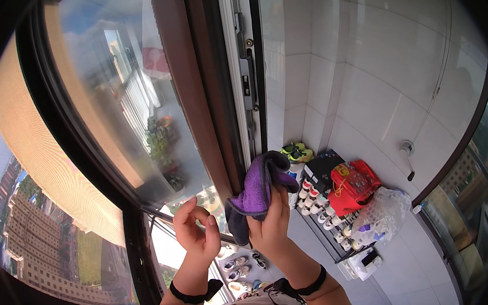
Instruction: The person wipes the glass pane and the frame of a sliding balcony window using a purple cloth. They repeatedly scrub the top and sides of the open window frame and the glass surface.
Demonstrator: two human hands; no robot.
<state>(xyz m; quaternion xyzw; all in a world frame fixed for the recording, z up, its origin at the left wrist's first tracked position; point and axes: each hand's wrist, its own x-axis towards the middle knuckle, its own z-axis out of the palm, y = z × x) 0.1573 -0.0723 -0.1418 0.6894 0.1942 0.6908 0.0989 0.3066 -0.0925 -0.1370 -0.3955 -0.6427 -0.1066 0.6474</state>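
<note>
A purple cloth with dark edging [257, 196] is bunched in my right hand [273, 228], in front of the lower end of a brown window sash frame [197, 84]. Part of the cloth folds over at the top and a dark flap hangs below. My left hand [198, 230] is raised to the left of it, fingers loosely curled and apart, holding nothing. Behind that hand is the sash's glass pane [125, 83], which reflects plants and a railing. A metal lock strip [246, 79] runs down the sash edge. Whether the cloth touches the frame, I cannot tell.
To the right, a shoe rack [320, 221] carries several shoes, a black box [322, 169], a red bag [353, 187] and a clear plastic bag [381, 215]. More shoes [237, 268] lie on the floor below. A crank handle [407, 159] projects from the tiled wall [374, 76]. Buildings [44, 227] show outside.
</note>
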